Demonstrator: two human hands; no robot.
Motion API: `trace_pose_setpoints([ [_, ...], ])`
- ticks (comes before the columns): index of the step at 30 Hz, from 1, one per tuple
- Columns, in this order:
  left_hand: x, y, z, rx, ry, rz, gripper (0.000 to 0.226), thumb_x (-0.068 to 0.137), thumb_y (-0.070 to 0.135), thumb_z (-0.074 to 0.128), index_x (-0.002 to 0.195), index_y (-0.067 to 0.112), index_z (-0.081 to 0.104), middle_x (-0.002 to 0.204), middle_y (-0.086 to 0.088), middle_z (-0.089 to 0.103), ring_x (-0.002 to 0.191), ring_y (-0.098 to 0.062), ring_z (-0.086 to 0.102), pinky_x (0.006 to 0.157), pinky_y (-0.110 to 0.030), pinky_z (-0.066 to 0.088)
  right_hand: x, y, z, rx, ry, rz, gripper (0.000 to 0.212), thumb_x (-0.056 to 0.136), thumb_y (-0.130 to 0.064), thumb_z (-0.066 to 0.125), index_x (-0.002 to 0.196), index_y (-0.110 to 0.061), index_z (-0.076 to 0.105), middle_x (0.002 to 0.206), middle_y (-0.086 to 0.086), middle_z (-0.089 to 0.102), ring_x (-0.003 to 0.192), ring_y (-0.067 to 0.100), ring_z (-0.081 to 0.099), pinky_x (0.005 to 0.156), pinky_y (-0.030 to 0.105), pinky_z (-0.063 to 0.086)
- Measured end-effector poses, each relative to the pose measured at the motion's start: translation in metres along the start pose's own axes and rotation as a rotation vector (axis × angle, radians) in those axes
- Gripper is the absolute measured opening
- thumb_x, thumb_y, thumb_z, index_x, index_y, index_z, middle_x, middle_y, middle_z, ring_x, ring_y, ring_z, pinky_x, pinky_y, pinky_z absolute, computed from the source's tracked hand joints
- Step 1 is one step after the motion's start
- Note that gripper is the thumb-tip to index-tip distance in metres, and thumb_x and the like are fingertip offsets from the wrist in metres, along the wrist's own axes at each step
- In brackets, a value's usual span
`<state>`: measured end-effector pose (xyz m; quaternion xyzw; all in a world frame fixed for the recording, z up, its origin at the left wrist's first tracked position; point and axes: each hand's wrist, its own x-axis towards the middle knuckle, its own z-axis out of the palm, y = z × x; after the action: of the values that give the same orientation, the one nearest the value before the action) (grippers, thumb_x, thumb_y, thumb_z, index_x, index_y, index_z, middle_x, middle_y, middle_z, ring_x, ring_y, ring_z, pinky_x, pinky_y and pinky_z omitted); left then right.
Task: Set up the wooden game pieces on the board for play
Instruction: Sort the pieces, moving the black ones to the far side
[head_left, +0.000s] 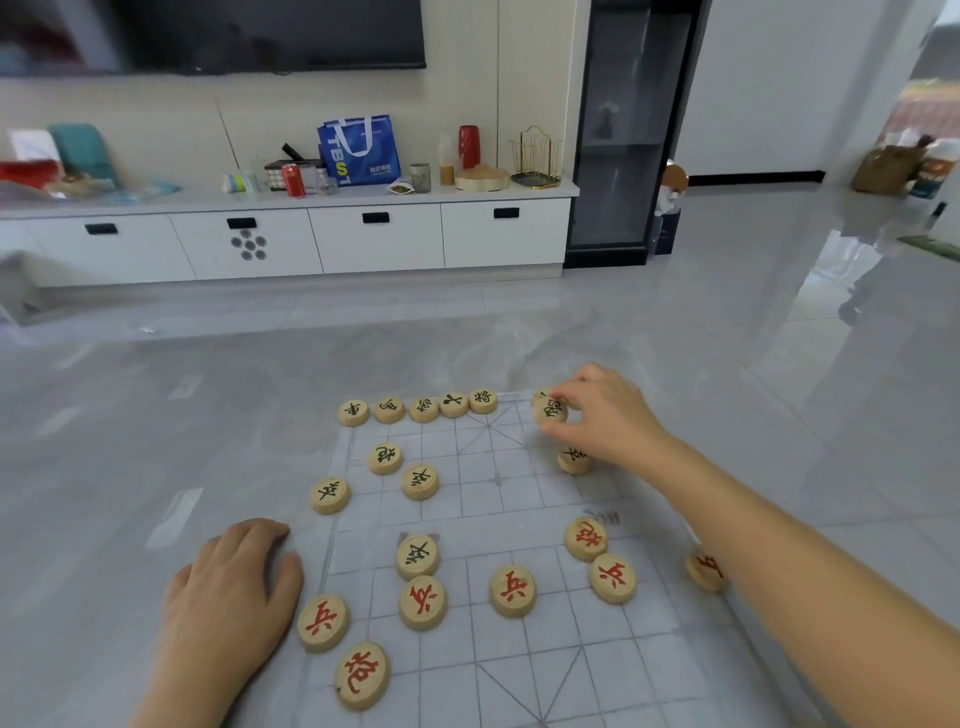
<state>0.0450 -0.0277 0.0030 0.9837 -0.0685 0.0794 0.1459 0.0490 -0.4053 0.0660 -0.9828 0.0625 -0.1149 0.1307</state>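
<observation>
Blue tote bag (359, 149) stands on the white cabinet (374, 236); its contents are hidden. The xiangqi board (519, 649), a thin printed sheet, lies on the grey floor (779, 364). Five black-lettered pieces (423, 408) line its far edge, with others loose further in. Red-lettered pieces (512, 591) sit scattered on the near half, and one red piece (705, 570) lies beside my right forearm.

My right hand (605, 415) reaches to the far right of the back row, thumb and fingertips pinching a black-lettered disc (550, 410). Whether the disc touches the board, I cannot tell. My left hand (234, 582) rests palm down just beside the board's left edge, fingers relaxed, holding nothing.
</observation>
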Motion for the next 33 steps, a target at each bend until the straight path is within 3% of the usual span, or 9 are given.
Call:
trace_pose_setpoints([
  [9, -0.001, 0.001, 0.001, -0.029, 0.032, 0.004, 0.032, 0.087, 0.043, 0.041, 0.112, 0.03, 0.055, 0.117, 0.011, 0.056, 0.11, -0.015, 0.05, 0.091, -0.034, 0.035, 0.065, -0.01, 0.051, -0.257, -0.052, 0.064, 0.038, 0.086, -0.051, 0.051, 0.114, -0.027, 0.06, 0.122, 0.003, 0.047, 0.114, 0.025, 0.04, 0.089, 0.035, 0.033],
  [18, -0.001, 0.0, 0.0, -0.017, 0.033, 0.005, 0.029, 0.088, 0.037, 0.049, 0.114, 0.027, 0.056, 0.118, 0.008, 0.057, 0.111, -0.017, 0.051, 0.092, -0.035, 0.036, 0.045, -0.001, 0.03, -0.015, -0.101, 0.169, 0.061, 0.084, -0.058, 0.053, 0.139, -0.035, 0.039, 0.14, 0.001, 0.037, 0.129, 0.025, 0.03, 0.102, 0.037, 0.027],
  [26, 0.0, 0.001, 0.0, -0.008, 0.025, 0.01, 0.028, 0.089, 0.036, 0.05, 0.114, 0.025, 0.057, 0.118, 0.005, 0.058, 0.11, -0.02, 0.051, 0.091, -0.039, 0.037, -0.021, 0.034, -0.028, 0.118, -0.039, 0.187, 0.052, 0.084, -0.048, 0.059, 0.132, -0.033, 0.047, 0.135, 0.002, 0.043, 0.129, 0.026, 0.032, 0.105, 0.041, 0.029],
  [33, 0.001, 0.0, -0.001, -0.001, 0.021, 0.007, 0.027, 0.089, 0.034, 0.051, 0.114, 0.023, 0.057, 0.12, 0.0, 0.058, 0.113, -0.026, 0.05, 0.091, -0.044, 0.035, -0.104, 0.034, -0.038, 0.237, -0.198, 0.048, 0.034, 0.078, -0.045, 0.068, 0.11, -0.038, 0.059, 0.115, -0.008, 0.051, 0.113, 0.013, 0.044, 0.096, 0.027, 0.035],
])
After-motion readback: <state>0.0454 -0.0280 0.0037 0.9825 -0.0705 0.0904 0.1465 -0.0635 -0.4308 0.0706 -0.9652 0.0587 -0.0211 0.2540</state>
